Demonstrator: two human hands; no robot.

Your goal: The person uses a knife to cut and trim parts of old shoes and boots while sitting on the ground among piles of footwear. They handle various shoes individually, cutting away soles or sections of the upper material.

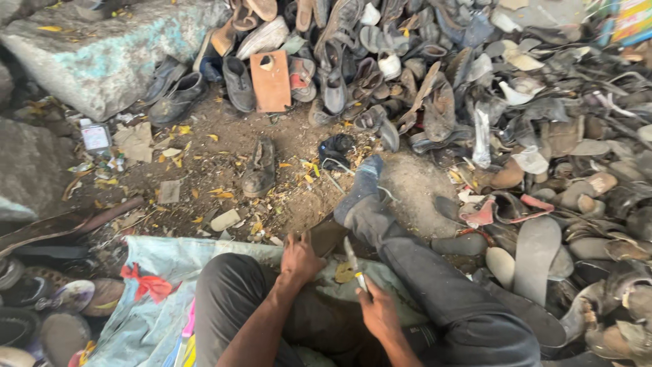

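A small white box (95, 136) with a pink label lies on the dirt at the left, just below a big grey rock (102, 51) streaked with turquoise. An orange-brown flat piece (271, 81) with a notch near its top stands among the shoes at the top middle. A bright multicoloured package (631, 20) shows at the top right corner.

I sit on bare, packed earth (224, 163) strewn with yellow leaves and paper scraps. Under my knees lies a pale blue sack sheet (156, 272) with a red rag (146, 284) on it.

My right hand (379, 311) is clamped around the yellow-white handle of a knife (354, 264), blade pointing up and away from me. My left hand (299, 261) presses flat, fingers spread, on a dark sole piece (329, 236) that lies on the ground just before my knees, beside my outstretched right leg (414, 265) in grey trousers and a blue sock. The knife tip stands just right of that piece; I cannot tell whether it touches.

A huge heap of old shoes (475, 88) and loose soles fills the top and the right side. One worn boot (260, 166) lies alone on the dirt, with a black sandal (336, 151) near it. More shoes (41, 299) crowd the lower left.
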